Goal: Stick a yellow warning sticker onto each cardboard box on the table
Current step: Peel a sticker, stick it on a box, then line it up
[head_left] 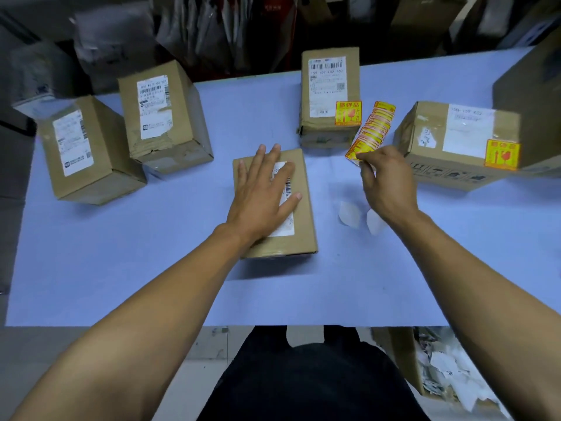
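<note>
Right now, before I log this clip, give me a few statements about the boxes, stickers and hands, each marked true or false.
1. The left hand lies flat on the centre box. True.
2. The right hand is empty. False: it pinches a strip of yellow stickers.
3. The centre box already carries a yellow sticker. False: none shows on it, only a white shipping label.
4. The back box and the right box each bear a yellow sticker. True.
5. The two left boxes show yellow stickers. False: only white labels show on them.
6. White backing scraps lie on the table near the right hand. True.
</note>
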Demonstrator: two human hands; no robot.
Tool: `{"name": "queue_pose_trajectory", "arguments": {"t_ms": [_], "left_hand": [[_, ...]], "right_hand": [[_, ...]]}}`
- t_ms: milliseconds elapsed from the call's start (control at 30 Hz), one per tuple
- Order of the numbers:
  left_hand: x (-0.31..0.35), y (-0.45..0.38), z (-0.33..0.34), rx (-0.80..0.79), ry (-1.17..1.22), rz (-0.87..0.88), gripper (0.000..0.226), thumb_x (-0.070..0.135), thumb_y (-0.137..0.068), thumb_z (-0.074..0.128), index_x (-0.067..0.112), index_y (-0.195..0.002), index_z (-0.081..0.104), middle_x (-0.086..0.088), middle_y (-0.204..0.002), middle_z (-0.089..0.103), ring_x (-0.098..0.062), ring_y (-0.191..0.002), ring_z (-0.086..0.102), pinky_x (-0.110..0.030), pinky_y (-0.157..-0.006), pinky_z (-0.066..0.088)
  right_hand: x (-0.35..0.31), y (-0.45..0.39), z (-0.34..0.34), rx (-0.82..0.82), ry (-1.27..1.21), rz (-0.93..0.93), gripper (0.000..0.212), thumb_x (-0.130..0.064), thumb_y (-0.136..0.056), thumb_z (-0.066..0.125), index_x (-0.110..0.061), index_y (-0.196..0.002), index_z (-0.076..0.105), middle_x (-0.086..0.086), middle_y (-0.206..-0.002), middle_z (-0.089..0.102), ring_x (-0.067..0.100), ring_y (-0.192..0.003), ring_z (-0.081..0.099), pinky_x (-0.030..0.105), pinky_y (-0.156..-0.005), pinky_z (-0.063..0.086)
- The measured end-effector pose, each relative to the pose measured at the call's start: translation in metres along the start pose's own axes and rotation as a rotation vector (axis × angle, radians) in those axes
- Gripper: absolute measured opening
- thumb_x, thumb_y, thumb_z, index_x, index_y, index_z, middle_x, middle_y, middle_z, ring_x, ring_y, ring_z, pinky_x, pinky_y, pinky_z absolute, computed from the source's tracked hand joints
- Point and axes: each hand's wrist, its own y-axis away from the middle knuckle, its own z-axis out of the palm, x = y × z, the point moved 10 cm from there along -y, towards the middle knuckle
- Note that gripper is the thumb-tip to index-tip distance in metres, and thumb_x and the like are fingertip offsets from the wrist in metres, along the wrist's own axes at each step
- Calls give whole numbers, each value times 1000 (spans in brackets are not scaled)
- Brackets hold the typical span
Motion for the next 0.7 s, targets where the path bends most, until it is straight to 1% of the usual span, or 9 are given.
{"name": "queue_pose_trajectory", "arguments": {"t_ms": [100, 200, 300, 400, 433, 500, 567, 633, 700], "left_hand": [[23, 5, -16, 63, 246, 30, 40, 21, -95, 62, 8, -132, 59, -15, -150, 46, -33, -143, 34, -37, -117, 25], [27, 13, -14, -11, 718, -204, 34, 30, -93, 67, 16, -124, 65, -2, -124, 67, -18, -113, 63, -35, -102, 48], [31, 21, -17, -22, 1079, -347, 16, 21, -94, 67, 11, -105, 71, 0, -92, 72, -13, -80, 68, -40, -84, 56], [23, 29, -27, 50, 1228, -400, 9, 8, -94, 65, 10, -85, 69, 4, -70, 67, -12, -67, 61, -31, -68, 54], [19, 32, -29, 52, 1250, -418, 12, 8, -93, 65, 12, -82, 68, 5, -67, 65, -12, -64, 59, -27, -64, 53], [7, 37, -31, 42, 1310, -493, 13, 9, -93, 66, 12, -80, 68, 5, -65, 62, -8, -53, 54, -21, -56, 51], [-8, 43, -28, 10, 1433, -619, 10, 7, -91, 67, 11, -82, 68, 2, -68, 58, -6, -46, 51, -21, -50, 50], [-14, 46, -24, -60, 1542, -702, 8, 4, -90, 69, 10, -84, 69, 0, -69, 56, -7, -46, 49, -21, -48, 50], [-13, 48, -21, -135, 1616, -730, 6, 3, -90, 69, 9, -87, 69, -1, -68, 57, -7, -45, 47, -20, -48, 50]], "right_hand": [[-19, 19, -19, 17, -185, 55, 24, -12, -93, 57, -10, -108, 76, 14, -100, 72, 32, -93, 64, 37, -76, 49], [-33, 38, -22, -70, -530, 183, 17, -9, -90, 63, -16, -93, 78, -1, -85, 76, 17, -83, 70, 38, -81, 57], [-61, 53, -22, -153, -727, 187, 27, -4, -88, 67, -30, -82, 75, -4, -77, 74, 10, -73, 64, 34, -74, 54], [-81, 58, -18, -204, -791, 181, 22, -7, -90, 67, -27, -89, 75, 8, -85, 74, 18, -77, 64, 37, -74, 56], [-84, 58, -17, -202, -772, 175, 18, -10, -92, 66, -25, -98, 74, 6, -88, 74, 20, -79, 66, 37, -76, 57], [-92, 56, -28, -150, -566, 69, 31, -12, -94, 60, -22, -123, 67, 1, -102, 72, 20, -88, 67, 36, -79, 56], [-118, 58, -42, -105, -220, -218, 49, 1, -90, 52, -19, -135, 59, 4, -120, 66, 23, -100, 64, 37, -82, 54], [-143, 67, -41, -122, 7, -474, 58, 10, -82, 52, -13, -135, 58, 9, -132, 60, 30, -112, 59, 37, -81, 52], [-154, 70, -39, -135, 37, -550, 42, 5, -86, 60, -9, -125, 64, 11, -130, 61, 31, -115, 59, 37, -83, 50]]}}
